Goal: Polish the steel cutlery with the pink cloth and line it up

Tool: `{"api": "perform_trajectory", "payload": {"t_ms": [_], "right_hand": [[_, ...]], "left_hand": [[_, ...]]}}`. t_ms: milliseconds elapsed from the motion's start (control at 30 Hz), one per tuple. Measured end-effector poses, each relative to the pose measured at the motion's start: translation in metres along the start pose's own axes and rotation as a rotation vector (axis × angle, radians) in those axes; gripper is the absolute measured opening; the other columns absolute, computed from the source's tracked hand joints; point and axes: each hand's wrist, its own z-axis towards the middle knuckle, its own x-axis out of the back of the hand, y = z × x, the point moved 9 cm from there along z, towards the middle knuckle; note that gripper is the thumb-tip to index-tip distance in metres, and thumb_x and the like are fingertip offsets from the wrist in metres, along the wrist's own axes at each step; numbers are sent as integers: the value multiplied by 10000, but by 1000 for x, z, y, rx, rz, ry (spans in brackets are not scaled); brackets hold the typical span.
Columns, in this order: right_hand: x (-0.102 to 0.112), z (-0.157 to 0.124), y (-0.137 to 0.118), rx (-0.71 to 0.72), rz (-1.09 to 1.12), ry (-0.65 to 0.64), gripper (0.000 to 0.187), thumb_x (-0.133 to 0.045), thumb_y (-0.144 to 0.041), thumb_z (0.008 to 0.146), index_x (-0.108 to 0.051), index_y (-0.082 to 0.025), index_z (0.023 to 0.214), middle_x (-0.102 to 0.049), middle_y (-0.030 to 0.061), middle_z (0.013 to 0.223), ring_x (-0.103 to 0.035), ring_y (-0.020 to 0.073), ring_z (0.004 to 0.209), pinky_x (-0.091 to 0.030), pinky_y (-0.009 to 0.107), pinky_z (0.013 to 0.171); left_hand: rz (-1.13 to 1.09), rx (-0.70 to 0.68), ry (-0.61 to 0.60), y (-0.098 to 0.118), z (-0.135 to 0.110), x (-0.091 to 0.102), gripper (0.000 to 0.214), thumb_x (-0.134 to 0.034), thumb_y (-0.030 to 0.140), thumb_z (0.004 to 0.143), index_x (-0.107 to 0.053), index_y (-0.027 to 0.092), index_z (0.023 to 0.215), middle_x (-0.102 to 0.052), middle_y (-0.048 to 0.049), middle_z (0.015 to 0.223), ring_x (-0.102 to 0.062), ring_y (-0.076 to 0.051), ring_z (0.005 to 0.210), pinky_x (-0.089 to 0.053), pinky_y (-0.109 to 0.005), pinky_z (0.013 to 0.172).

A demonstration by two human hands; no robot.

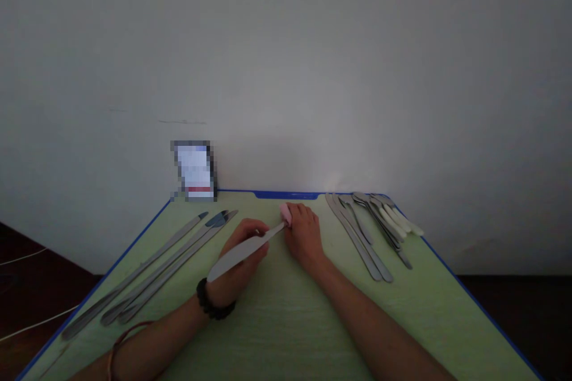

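Note:
My left hand (243, 250) is closed around a metal piece of cutlery (235, 256), whose broad flat end points back toward my wrist. Its thin neck runs up to the right, and the far end is hidden, so I cannot tell its kind. Folded over that end is a small pink cloth or sponge (285, 214), gripped by my right hand (306, 229). Both hands are above the middle of the table. Left of them lie long table knives (179, 256), side by side and slanted. To the right are more knives (355, 242) and a fork (358, 221).
Farther right, several metal spoons (358, 197) lie stacked beside white-handled pieces (393, 223). A lit phone or tablet (195, 168), blurred out, stands at the back left against the wall (286, 71). Blue edging borders the pale green table (286, 321).

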Motion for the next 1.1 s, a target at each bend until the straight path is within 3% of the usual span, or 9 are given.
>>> {"api": "perform_trajectory", "payload": {"t_ms": [167,267,500,633,767,900,1100], "right_hand": [[-1,1,2,-8,41,-2,281,-469,-150,843,-581,-165,1100,-617,113,1078,-511,250,1007,-352,373,881],[0,1,2,-2,79,5,274,-492,-168,832,-578,-158,1092,-619,108,1066,-513,246,989,-355,367,877],[4,-4,-15,139,16,18,244,-499,-154,831,-583,-169,1060,-614,101,1056,-488,251,999,-338,380,899],[1,-6,-22,206,-12,14,239,-481,-133,844,-584,-173,1056,-612,95,1049,-477,245,1002,-327,379,915],[-4,-7,-25,257,-23,-16,220,-452,-144,875,-585,-176,1048,-611,96,1037,-477,239,986,-328,378,920],[-5,-7,-26,274,-22,-36,215,-439,-154,887,-583,-175,1045,-607,102,1042,-476,237,989,-333,387,917],[-7,-7,-26,282,-3,-59,227,-456,-142,871,-583,-170,1057,-603,107,1063,-476,237,1015,-329,399,938]], "left_hand": [[57,-70,10,6,3,-1,213,-661,308,788,-631,205,972,-539,-18,969,-486,-27,432,-426,-172,350],[51,-35,93,0,7,7,207,-662,361,772,-631,176,860,-551,1,851,-513,-50,425,-414,-171,315],[144,218,245,-17,11,29,365,-498,533,837,-466,200,689,-526,53,575,-458,-80,368,-350,-186,328],[302,196,129,-10,10,20,429,-411,480,880,-453,202,558,-449,56,483,-444,-101,421,-374,-220,430],[354,178,-8,-9,7,5,449,-380,481,892,-458,207,544,-446,50,469,-445,-121,460,-374,-237,480],[384,180,-51,-9,5,-1,442,-343,477,903,-431,221,553,-423,55,452,-428,-131,456,-367,-248,488],[551,53,-88,4,5,-8,385,-354,417,904,-380,227,570,-418,52,529,-400,-133,502,-328,-258,507]]}}
